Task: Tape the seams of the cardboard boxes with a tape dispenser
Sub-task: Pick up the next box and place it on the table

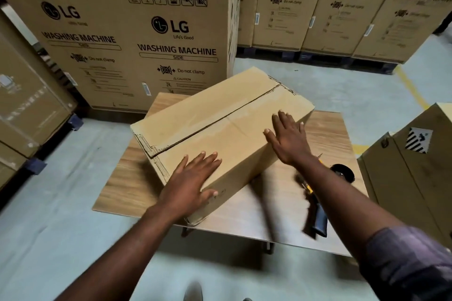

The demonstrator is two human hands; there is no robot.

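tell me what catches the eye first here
A cardboard box lies askew on a wooden table at centre, with the left hand and right hand resting flat on its top. Tall washing machine boxes stand behind it, and a tape dispenser lies on the table to its right.

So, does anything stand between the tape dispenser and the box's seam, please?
Nothing visible does. The tape dispenser lies on the table beside the box, partly under the right forearm; the seam is bare, left hand and right hand flat beside it.
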